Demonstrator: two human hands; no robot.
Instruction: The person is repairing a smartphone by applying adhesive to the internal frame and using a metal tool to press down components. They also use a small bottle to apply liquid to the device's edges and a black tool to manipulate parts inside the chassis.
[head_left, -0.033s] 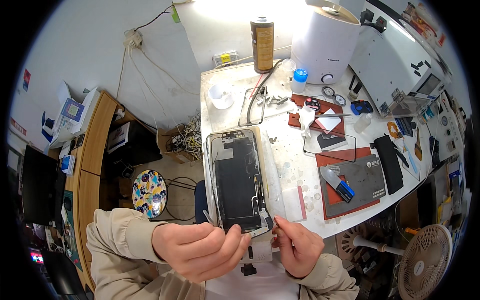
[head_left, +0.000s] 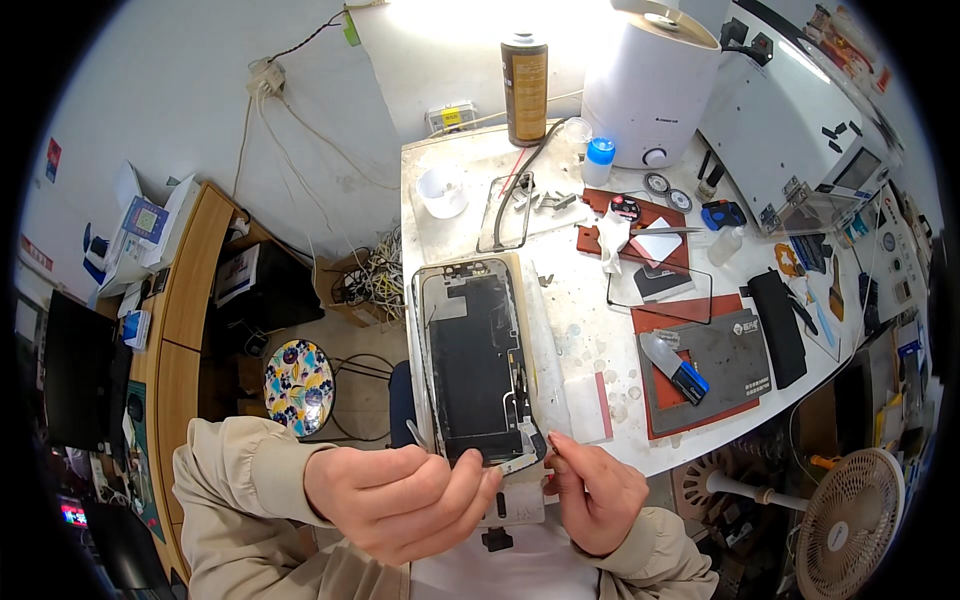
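The back of a phone screen assembly [head_left: 474, 350], dark with flex cables and a metal border, lies on a pale pad at the table's near left edge. My left hand [head_left: 405, 500] is closed, its fingertips at the screen's bottom edge. From it sticks the end of a thin metal tool [head_left: 415, 433]; the rest is hidden by the fingers. At the screen's lower right corner my right hand [head_left: 598, 492] is closed in a pinch. Whatever lies between its thumb and forefinger is too small to make out.
A grey mat [head_left: 715, 365] bears a blue-handled blade [head_left: 688, 383], right of the screen. Behind stand a white cup [head_left: 441, 192], a brown spray can [head_left: 526, 95] and a white humidifier [head_left: 650, 100]. A thin black frame [head_left: 660, 318] lies between. Below the table's right edge is a fan [head_left: 850, 525].
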